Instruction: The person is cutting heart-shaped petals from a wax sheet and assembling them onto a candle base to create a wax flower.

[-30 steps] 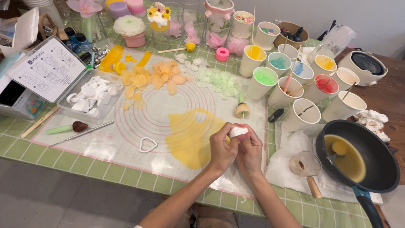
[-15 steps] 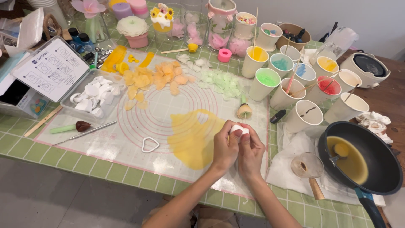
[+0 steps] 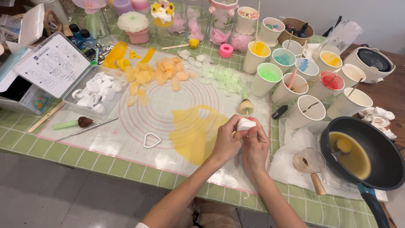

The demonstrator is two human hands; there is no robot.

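My left hand (image 3: 225,142) and my right hand (image 3: 255,145) are pressed together around a small white cutter (image 3: 245,124), above the right part of a translucent mat (image 3: 139,139) with pink rings. A thin yellow wax sheet (image 3: 194,133) lies on the mat just left of my hands, with a cut-out notch at its top. A heart-shaped wire cutter (image 3: 151,140) lies further left on the mat. A small bud on a stick (image 3: 246,106) stands just beyond my hands.
Several paper cups of coloured wax (image 3: 308,71) stand at the back right. A black pan of yellow wax (image 3: 358,154) sits at the right on white paper. Orange petals (image 3: 158,76), pale green petals (image 3: 221,78) and a box of white cutters (image 3: 95,90) lie behind.
My hands have stayed together on the white cutter, shifting only slightly; the view has drifted a little.
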